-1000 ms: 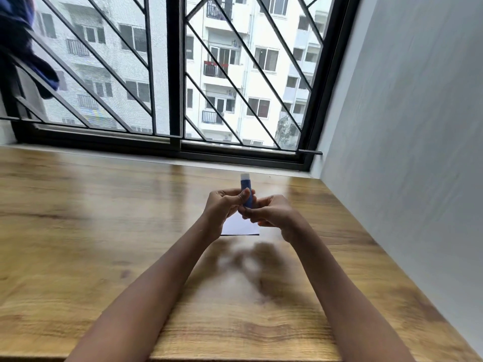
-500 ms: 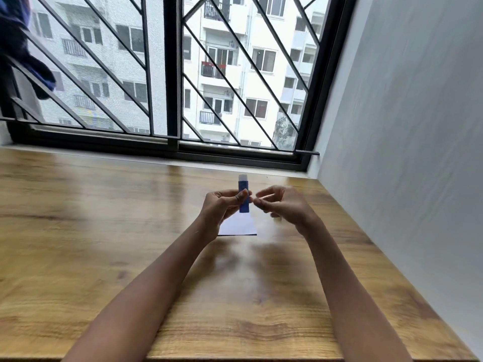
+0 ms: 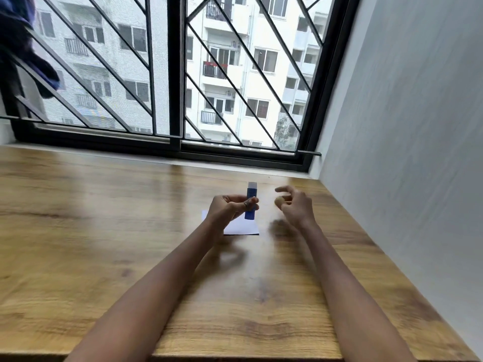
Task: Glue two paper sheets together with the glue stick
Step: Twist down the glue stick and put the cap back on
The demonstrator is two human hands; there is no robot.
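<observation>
A blue glue stick (image 3: 250, 202) with a white top end stands upright above the table, and my left hand (image 3: 230, 209) grips it around the middle with fingers and thumb. Directly beneath it a small white paper sheet (image 3: 243, 228) lies flat on the wooden table (image 3: 130, 257), partly hidden by my left wrist; whether it is one sheet or two stacked I cannot tell. My right hand (image 3: 294, 207) hovers to the right of the stick, apart from it, with its fingers loosely curled and blurred. I see nothing held in it.
A black-framed window with a diagonal grille (image 3: 180, 74) runs along the table's far edge. A grey wall (image 3: 405, 152) borders the table on the right. Dark blue cloth (image 3: 18, 48) hangs at the upper left.
My right hand has let go of the glue stick's lower end and moved away to the right. My left hand keeps holding the stick upright in the same place.
</observation>
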